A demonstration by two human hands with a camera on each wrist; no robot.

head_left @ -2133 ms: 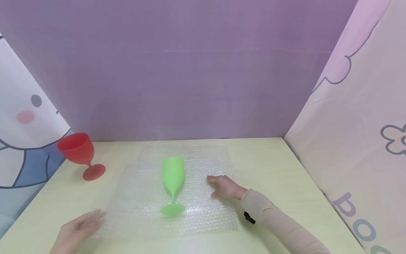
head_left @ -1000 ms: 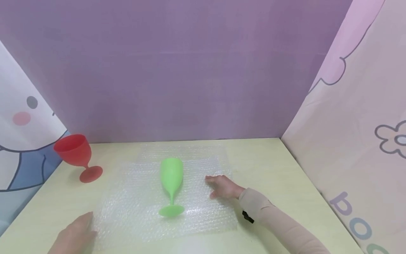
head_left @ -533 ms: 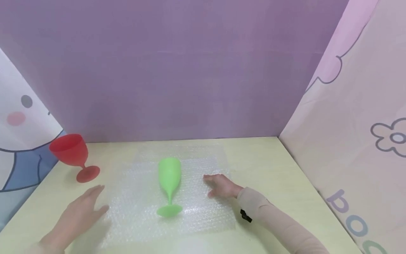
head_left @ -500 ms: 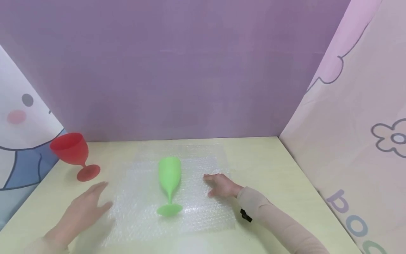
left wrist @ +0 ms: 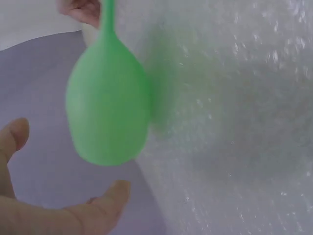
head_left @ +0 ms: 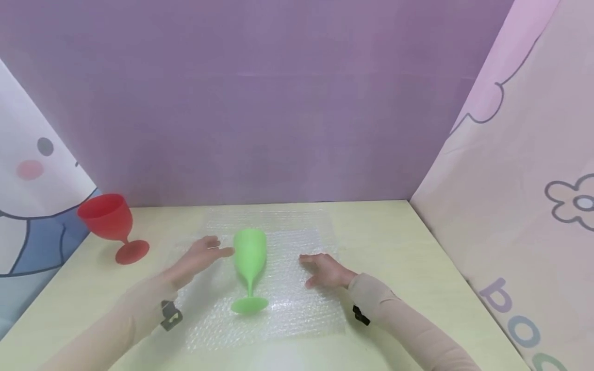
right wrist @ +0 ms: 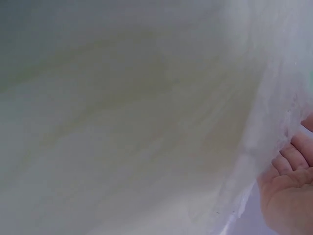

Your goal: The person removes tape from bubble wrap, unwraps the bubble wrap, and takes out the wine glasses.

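A green goblet (head_left: 250,252) lies on its side on a sheet of clear bubble wrap (head_left: 287,314), its foot toward me and its bowl away. My left hand (head_left: 197,257) is over the sheet just left of the bowl, thumb tip right at the bowl's edge, fingers extended. In the left wrist view the goblet's bowl (left wrist: 107,107) is in front of that hand's parted fingers (left wrist: 110,205). My right hand (head_left: 327,270) is over the right part of the sheet with loosely bent fingers, apart from the goblet; the right wrist view shows its palm side (right wrist: 288,191) beside the wrap.
A red goblet (head_left: 109,219) stands upright on the pale table (head_left: 385,242) at the back left. A purple backdrop (head_left: 278,103) rises behind the table, with printed panels on the left and right (head_left: 524,206).
My left hand has moved from the front left corner of the bubble wrap, forward and right, up to the green goblet's bowl. The right hand and the goblets keep their places.
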